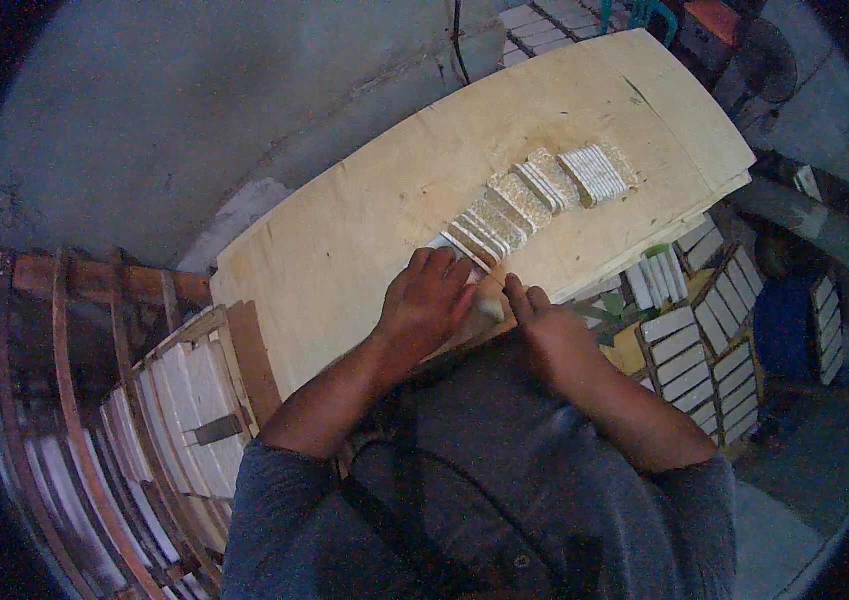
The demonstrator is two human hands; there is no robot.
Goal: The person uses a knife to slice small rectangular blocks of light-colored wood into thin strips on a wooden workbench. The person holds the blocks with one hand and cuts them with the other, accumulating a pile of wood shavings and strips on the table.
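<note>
My left hand (424,305) is bent over a pale piece (484,300) at the lower left end of a row of white-edged slabs (484,225), with its fingers curled; what exactly they grip is partly hidden. My right hand (544,330) is closed just beside it, forefinger and thumb at a thin object too small to make out, near the board's front edge. Farther up the row, more slab bundles (592,172) with speckled tops lie on a large pale plywood sheet (344,230), which rests on other sheets.
A concrete wall (164,120) runs behind the board. Wooden racks (64,350) with long pale pieces stand at the left. Stacks of white rectangular pieces (674,365), a blue drum (784,320) and a dark curved beam are at the right. A fan and chairs (649,18) are at the back right.
</note>
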